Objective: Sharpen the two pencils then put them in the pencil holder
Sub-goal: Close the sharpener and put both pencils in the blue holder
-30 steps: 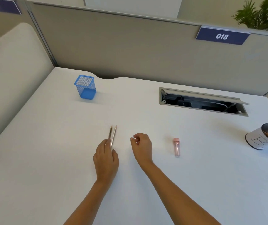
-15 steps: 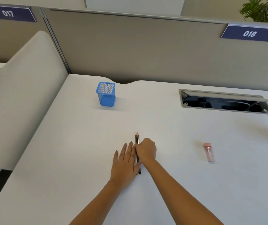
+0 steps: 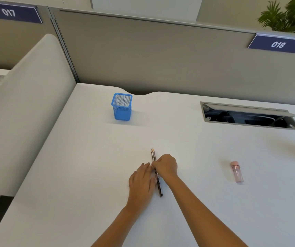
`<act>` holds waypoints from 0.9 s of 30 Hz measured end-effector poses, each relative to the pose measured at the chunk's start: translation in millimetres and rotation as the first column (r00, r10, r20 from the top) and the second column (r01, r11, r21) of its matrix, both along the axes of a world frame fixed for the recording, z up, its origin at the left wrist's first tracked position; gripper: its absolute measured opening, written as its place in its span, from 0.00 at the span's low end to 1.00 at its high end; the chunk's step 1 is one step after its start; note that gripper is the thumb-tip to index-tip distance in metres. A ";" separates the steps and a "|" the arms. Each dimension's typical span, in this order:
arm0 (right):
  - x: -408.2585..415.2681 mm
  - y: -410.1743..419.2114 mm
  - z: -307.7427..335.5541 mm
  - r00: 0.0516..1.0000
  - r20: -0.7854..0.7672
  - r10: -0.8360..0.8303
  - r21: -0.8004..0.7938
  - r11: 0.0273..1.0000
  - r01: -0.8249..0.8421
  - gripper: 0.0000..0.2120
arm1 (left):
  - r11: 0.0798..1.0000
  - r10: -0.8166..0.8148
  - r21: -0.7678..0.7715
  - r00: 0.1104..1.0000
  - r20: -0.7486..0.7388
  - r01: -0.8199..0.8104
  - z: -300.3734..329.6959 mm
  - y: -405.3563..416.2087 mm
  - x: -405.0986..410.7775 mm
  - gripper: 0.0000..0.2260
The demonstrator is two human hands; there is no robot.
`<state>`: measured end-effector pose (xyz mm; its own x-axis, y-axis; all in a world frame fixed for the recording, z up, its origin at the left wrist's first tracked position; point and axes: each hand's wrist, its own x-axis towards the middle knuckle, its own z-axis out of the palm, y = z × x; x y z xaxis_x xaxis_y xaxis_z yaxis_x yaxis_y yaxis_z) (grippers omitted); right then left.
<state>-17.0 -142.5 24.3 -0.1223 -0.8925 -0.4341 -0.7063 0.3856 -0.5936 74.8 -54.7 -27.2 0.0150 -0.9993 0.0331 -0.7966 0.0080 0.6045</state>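
**Both hands at the pencils, mid-desk**

Two dark, slim wooden pencils (image 3: 156,173) lie side by side on the white desk (image 3: 89,166), tips pointing towards the far partition. The right hand (image 3: 166,165) has its fingers curled over them near mid-length, pinching the pair. The left hand (image 3: 141,180) lies flat beside them, fingers straight, fingertips close to the right hand. The blue square mesh pencil holder (image 3: 122,108) stands upright, well apart, further back. A pink translucent sharpener (image 3: 236,172) lies to the right.
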 end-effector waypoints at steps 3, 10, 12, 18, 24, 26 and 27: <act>3.2 -2.3 5.1 0.976 0.213 -0.041 -0.061 0.997 0.055 0.19 | 0.975 0.217 0.140 0.879 -0.425 -0.173 19.8 -16.3 13.1 0.18; 39.1 -36.4 47.1 0.900 0.435 0.023 -0.205 0.976 0.074 0.08 | 0.951 0.309 0.226 0.666 -0.679 -0.211 61.7 -71.2 57.9 0.06; 51.2 -53.5 63.2 0.883 0.466 0.058 -0.246 0.967 0.066 0.07 | 0.956 0.293 0.200 0.644 -0.707 -0.215 78.6 -91.0 72.8 0.05; 84.4 -119.5 112.5 0.852 0.499 0.157 -0.418 0.905 0.078 0.09 | 0.962 0.218 0.046 0.652 -0.726 -0.270 126.5 -157.2 117.1 0.07; 103.1 -179.7 126.9 0.839 0.530 0.128 -0.593 0.763 0.258 0.04 | 0.873 0.329 -0.014 0.611 -0.720 -0.487 135.1 -214.3 162.1 0.03; 108.8 -192.4 123.5 0.851 0.511 0.122 -0.612 0.746 0.261 0.05 | 0.856 0.359 -0.009 0.606 -0.709 -0.517 132.4 -224.9 167.9 0.02; 111.8 -196.8 120.3 0.870 0.478 0.122 -0.616 0.752 0.233 0.06 | 0.852 0.370 -0.002 0.606 -0.704 -0.523 130.7 -228.3 169.2 0.02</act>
<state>94.8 -339.3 144.6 -0.1258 -0.9674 0.2196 -0.2666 -0.1803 -0.9468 244.0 -283.0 103.5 0.5516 -0.8339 0.0152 -0.1244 -0.0642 0.9902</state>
